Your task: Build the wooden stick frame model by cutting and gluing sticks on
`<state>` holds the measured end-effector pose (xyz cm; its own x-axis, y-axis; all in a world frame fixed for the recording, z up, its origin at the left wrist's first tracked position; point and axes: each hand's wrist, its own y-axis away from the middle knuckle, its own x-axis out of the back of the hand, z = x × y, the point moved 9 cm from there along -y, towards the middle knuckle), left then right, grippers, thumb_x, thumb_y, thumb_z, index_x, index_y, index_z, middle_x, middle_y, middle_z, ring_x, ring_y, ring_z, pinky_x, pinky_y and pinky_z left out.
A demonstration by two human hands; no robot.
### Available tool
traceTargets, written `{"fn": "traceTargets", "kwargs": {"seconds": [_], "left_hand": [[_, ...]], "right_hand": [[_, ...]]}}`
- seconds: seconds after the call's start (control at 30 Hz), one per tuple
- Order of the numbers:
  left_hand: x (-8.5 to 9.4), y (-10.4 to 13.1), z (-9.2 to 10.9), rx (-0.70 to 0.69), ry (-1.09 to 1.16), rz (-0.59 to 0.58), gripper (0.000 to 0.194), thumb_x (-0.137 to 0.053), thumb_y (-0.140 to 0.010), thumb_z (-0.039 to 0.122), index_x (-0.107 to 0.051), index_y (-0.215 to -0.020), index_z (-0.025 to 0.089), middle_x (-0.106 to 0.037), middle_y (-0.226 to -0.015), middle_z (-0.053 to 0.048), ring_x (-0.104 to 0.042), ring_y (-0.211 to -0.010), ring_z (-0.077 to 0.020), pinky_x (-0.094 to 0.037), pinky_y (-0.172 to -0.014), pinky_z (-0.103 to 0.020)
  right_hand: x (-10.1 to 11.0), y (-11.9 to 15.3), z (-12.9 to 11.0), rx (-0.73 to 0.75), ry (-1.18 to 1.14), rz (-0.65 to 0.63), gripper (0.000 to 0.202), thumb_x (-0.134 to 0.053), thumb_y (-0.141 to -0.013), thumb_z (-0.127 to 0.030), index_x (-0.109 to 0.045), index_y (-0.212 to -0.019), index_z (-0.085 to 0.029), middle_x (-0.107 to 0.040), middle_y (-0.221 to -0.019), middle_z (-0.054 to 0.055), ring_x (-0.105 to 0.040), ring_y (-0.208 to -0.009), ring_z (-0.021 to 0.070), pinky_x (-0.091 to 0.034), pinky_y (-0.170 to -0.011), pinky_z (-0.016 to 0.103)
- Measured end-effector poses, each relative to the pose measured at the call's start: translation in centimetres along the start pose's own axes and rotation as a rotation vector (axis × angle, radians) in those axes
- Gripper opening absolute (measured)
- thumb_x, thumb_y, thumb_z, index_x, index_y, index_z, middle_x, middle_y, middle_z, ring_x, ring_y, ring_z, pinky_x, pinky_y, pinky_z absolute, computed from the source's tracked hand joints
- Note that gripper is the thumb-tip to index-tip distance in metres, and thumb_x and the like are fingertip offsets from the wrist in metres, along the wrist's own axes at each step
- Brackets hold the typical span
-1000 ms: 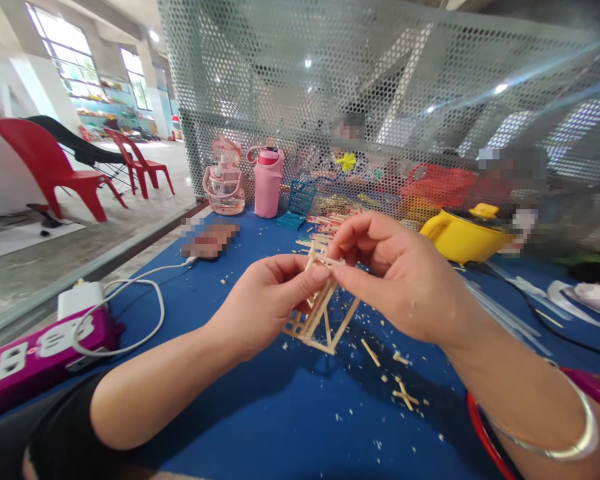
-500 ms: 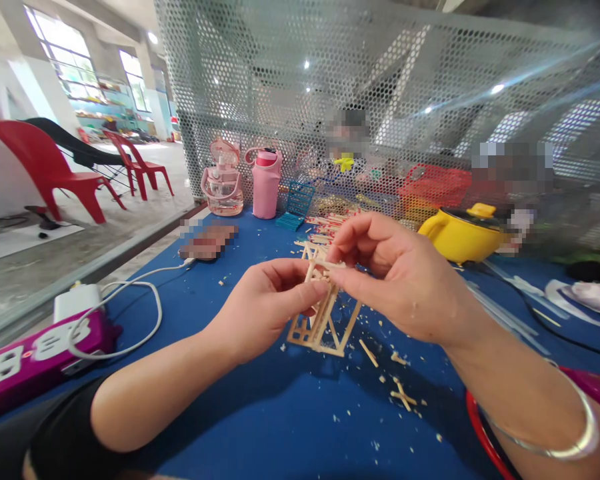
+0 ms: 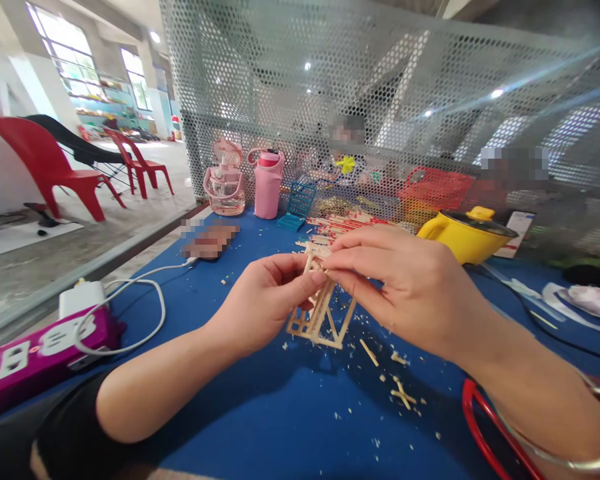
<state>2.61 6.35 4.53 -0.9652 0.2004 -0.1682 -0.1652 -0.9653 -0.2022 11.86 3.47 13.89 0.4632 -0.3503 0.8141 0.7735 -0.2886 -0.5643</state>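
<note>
A small openwork frame of thin wooden sticks (image 3: 322, 316) hangs tilted over the blue tabletop, with crossed and parallel struts. My left hand (image 3: 265, 300) is closed on its upper left side, the thumb pressed across the sticks. At the top right of the frame, my right hand (image 3: 410, 280) pinches with thumb and fingertips. Those fingers cover the upper corner, so any small piece between them is hidden. Below to the right lie a loose stick (image 3: 369, 353) and a little crossed-stick piece (image 3: 403, 393), among scattered wood crumbs.
Behind my hands lies a pile of red-tipped sticks (image 3: 347, 223), with a teal rack (image 3: 299, 205) and pink bottle (image 3: 267, 187) near the mesh screen (image 3: 280, 87). A yellow pot (image 3: 460, 237) stands right. Left are a purple power strip (image 3: 50, 353) and white cable (image 3: 163, 313).
My right hand has lowered slightly, its fingers straighter and the knuckles flatter over the frame's top. The left hand keeps its hold, and the frame has barely shifted.
</note>
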Motion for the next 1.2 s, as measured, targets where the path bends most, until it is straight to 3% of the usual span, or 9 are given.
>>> {"fn": "traceTargets", "kwargs": {"seconds": [0.43, 0.63, 1.2], "left_hand": [[-0.3, 0.0, -0.6, 0.058, 0.153, -0.029, 0.018, -0.074, -0.075, 0.031, -0.068, -0.08, 0.015, -0.055, -0.066, 0.003, -0.045, -0.059, -0.0072, -0.034, -0.056, -0.021], [0.0, -0.1, -0.5, 0.045, 0.128, -0.028, 0.016, -0.073, -0.075, 0.032, -0.07, -0.078, 0.016, -0.055, -0.067, 0.003, -0.043, -0.059, -0.0075, -0.033, -0.058, -0.022], [0.2, -0.1, -1.1, 0.066, 0.139, -0.012, 0.016, -0.074, -0.074, 0.031, -0.072, -0.08, 0.016, -0.058, -0.068, 0.002, -0.044, -0.06, -0.0076, -0.033, -0.057, -0.021]], "right_hand": [[-0.4, -1.4, 0.6, -0.153, -0.073, -0.156, 0.015, -0.056, -0.084, -0.011, -0.067, -0.08, -0.019, -0.071, -0.085, 0.0, -0.064, -0.078, 0.0146, -0.046, -0.071, 0.028], [-0.2, -1.4, 0.3, -0.158, 0.011, -0.102, 0.015, -0.054, -0.086, -0.013, -0.067, -0.079, -0.018, -0.07, -0.081, 0.002, -0.064, -0.075, 0.0146, -0.044, -0.067, 0.028], [-0.2, -1.3, 0.0, -0.092, 0.015, -0.122, 0.018, -0.052, -0.086, -0.012, -0.067, -0.079, -0.018, -0.072, -0.084, 0.003, -0.065, -0.076, 0.0156, -0.046, -0.065, 0.027]]}}
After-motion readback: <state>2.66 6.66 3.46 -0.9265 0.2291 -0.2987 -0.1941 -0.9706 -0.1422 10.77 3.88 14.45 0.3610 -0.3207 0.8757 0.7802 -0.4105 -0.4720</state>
